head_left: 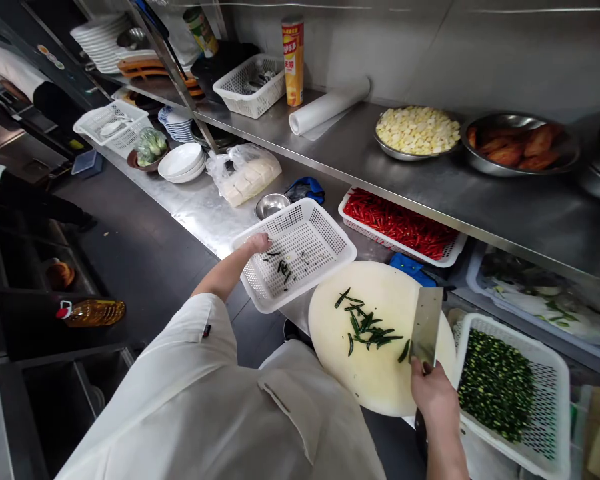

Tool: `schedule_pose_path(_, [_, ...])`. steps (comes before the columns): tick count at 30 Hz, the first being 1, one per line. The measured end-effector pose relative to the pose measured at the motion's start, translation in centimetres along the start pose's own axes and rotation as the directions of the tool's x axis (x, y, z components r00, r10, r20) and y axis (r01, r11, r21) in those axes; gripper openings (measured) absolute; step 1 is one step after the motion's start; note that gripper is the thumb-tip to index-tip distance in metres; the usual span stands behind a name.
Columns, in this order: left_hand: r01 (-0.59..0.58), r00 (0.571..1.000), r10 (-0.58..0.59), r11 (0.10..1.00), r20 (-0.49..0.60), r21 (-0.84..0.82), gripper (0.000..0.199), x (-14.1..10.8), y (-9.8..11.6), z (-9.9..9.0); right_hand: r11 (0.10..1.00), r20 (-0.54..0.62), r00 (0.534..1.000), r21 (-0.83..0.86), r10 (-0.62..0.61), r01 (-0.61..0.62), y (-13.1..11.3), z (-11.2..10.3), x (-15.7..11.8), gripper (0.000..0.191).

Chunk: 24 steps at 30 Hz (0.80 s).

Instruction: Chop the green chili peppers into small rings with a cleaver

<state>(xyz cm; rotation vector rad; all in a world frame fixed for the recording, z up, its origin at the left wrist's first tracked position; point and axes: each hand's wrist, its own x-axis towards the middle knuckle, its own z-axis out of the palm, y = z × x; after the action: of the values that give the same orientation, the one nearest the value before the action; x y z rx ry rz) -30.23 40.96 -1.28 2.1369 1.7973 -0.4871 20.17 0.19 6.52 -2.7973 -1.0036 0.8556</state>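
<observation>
My right hand (pixel 434 393) is wrapped around the handle of a cleaver (pixel 427 323), its broad blade over the right side of a round white cutting board (pixel 340 363). Left of the blade, several whole green chili peppers (pixel 365 327) lie loosely on the board. My left hand (pixel 259 243) is at the left end of a white perforated basket (pixel 325 230), fingers closed. What it grips is hidden. A few more dark green chilies (pixel 284 269) lie scattered in that basket. To the right of the board stands another white basket (pixel 545 383) with chopped green chilies (pixel 497 380).
Behind the board sits a basket of red chilies (pixel 400 223). The steel shelf (pixel 345 143) above carries a bowl of chopped pale pieces (pixel 417 130), a bowl of reddish-brown pieces (pixel 515 147) and a plastic roll (pixel 330 107). A small metal bowl (pixel 272 206) stands behind the left basket.
</observation>
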Motion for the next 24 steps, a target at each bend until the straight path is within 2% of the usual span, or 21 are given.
schedule_pose_path(6, [-0.062,0.996,0.052,0.988,0.074,0.142,0.061,-2.8,-2.2,1.0,1.0,0.028,1.0,-0.02,0.01,-0.01,1.0,0.6,0.7,0.059])
schedule_pose_path(12, [-0.092,0.992,0.074,0.979,0.103,0.181,0.048,-2.6,-2.8,1.2,0.997,0.046,0.999,-0.078,0.001,0.002,0.2,-0.3,0.6,0.059])
schedule_pose_path(18, [-0.236,0.964,0.212,0.961,0.159,0.146,0.045,-3.2,-2.0,1.9,0.997,0.04,0.999,-0.081,0.007,-0.004,0.1,-0.3,0.7,0.059])
schedule_pose_path(21, [-0.247,0.961,0.223,0.958,0.165,0.146,0.041,-4.0,-1.5,2.6,0.997,0.035,0.999,-0.071,-0.006,0.009,0.3,0.0,0.9,0.06])
schedule_pose_path(24, [-0.244,0.964,0.223,0.958,0.143,0.151,0.042,-4.0,-0.9,2.3,0.998,0.035,0.999,-0.046,-0.032,0.033,0.4,0.1,0.9,0.059])
